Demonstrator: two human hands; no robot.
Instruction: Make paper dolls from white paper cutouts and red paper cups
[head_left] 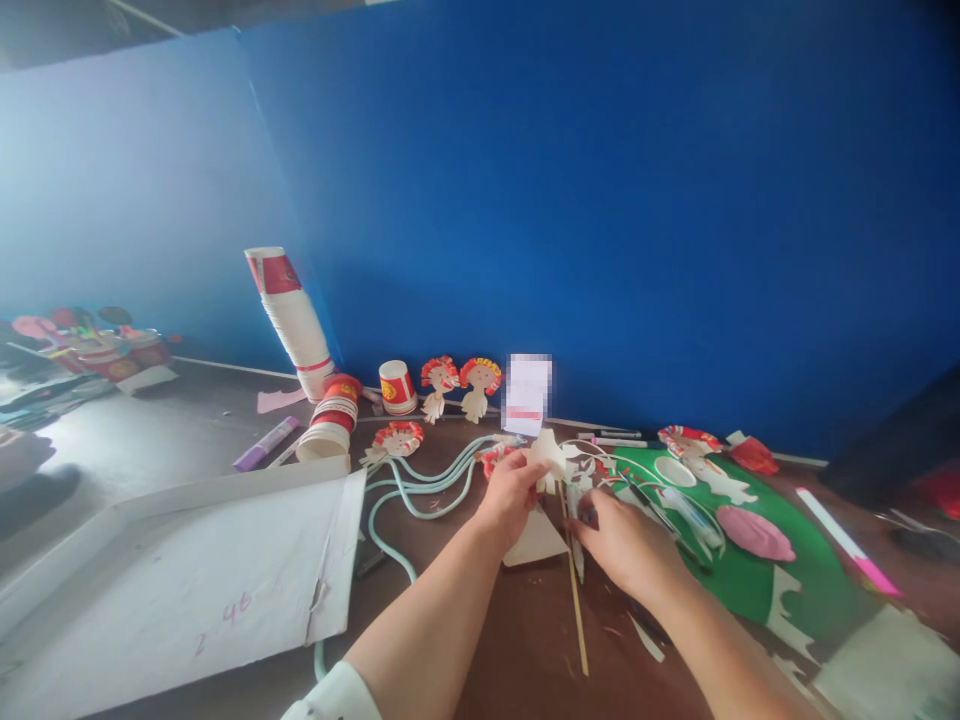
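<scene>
A white paper piece (551,452) is held above the middle of the brown surface (517,645), toward its far edge, where a blue panel (600,200) is met. It is pinched low on its left side between the closed thumb and fingers of the left hand (514,490). The right hand (621,540) is half curled beside a slim pale tube (577,560); whether the tube is gripped or only touched cannot be told. A wooden stick (578,625) is seen just beside the tube, slanted toward the surface's near edge, and a pale card (537,540) is seen below the left hand.

For steady handling, the thin paper is best pinched lightly, with its outline kept flat and uncreased. The right fingertips are best kept clear of the stick, so that it is not rolled. Snagging could be avoided if the pale blue cable (431,514), looped left of the hands, were kept toward the surface's left edge, by the cardboard tray (270,570).
</scene>
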